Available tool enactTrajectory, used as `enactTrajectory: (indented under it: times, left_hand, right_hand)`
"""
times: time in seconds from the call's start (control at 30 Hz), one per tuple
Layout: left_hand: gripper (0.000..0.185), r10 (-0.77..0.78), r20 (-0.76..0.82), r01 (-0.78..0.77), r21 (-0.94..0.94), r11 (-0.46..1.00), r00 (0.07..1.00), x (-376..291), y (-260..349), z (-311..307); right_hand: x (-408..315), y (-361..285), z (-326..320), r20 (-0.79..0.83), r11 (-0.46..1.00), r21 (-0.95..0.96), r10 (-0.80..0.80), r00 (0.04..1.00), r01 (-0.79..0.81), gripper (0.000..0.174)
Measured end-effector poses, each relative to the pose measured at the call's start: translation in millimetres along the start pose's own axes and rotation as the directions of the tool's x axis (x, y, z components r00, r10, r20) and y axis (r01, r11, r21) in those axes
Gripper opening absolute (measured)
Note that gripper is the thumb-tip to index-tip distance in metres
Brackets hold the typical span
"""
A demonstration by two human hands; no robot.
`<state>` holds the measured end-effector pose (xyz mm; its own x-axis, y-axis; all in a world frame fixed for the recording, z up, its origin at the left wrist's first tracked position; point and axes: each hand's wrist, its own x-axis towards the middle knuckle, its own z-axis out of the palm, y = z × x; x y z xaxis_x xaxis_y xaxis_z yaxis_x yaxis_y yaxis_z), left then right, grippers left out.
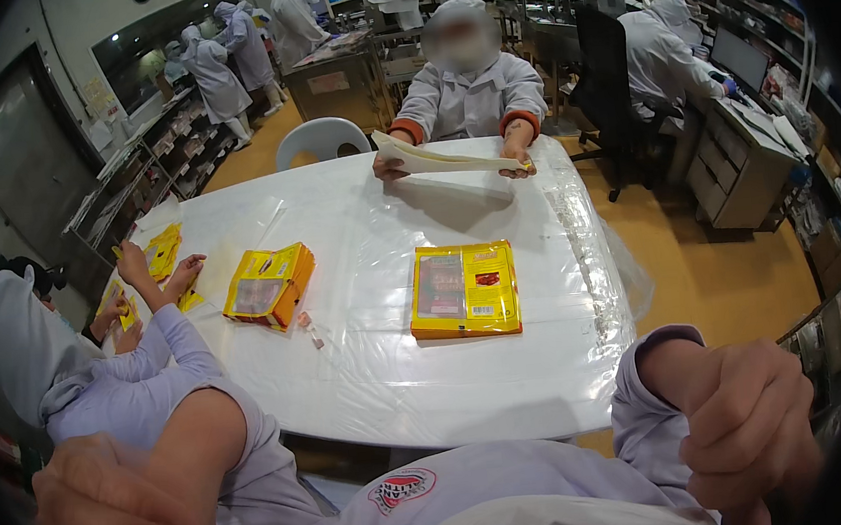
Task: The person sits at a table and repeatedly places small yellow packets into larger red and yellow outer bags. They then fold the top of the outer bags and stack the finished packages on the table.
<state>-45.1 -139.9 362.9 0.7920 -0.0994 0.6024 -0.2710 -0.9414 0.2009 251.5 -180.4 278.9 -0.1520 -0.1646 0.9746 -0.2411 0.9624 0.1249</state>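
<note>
My left hand (119,506) is raised close to the camera at the lower left, large and partly cut off by the dark rim. On the other side, my right hand (749,414) is up with its fingers curled, beyond the table's right front corner. The insides of both hands are hidden, so I cannot tell if either grips anything. Before me on the plastic-covered white table (402,391) lies a neat stack of yellow printed pouches (493,293) with clear windows. Left of it sits a second, less even pouch stack (257,280), near small pinkish scraps (312,330).
Across the table, a seated person (477,100) holds a cream folded sheet (449,161) in both hands. At my left, a white-hooded person (92,366) sits close by, near more yellow pouches (163,253). A white chair (323,140) stands at the far edge.
</note>
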Motion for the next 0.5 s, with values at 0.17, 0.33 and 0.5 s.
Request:
enactTrajectory:
  times: [0.17, 0.33, 0.5]
  left_hand:
    - [0.037, 0.004, 0.094, -0.005, 0.017, 1.000, 0.996, -5, -19, 7]
    - [0.029, 0.021, 0.136, -0.027, 0.042, 0.999, 0.990, -9, -22, 10]
    - [0.029, 0.001, 0.140, -0.011, 0.068, 0.998, 0.990, -16, -19, 4]
  right_hand:
    - [-15, 9, -2, -0.092, 0.984, -0.152, -0.106, 0.990, 0.092, 0.046]
    - [-38, 16, -12, 0.030, 0.978, -0.168, 0.131, 0.991, -0.125, 0.057]
    - [-62, 34, -10, 0.015, 0.979, -0.043, 0.201, 0.979, -0.200, 0.055]
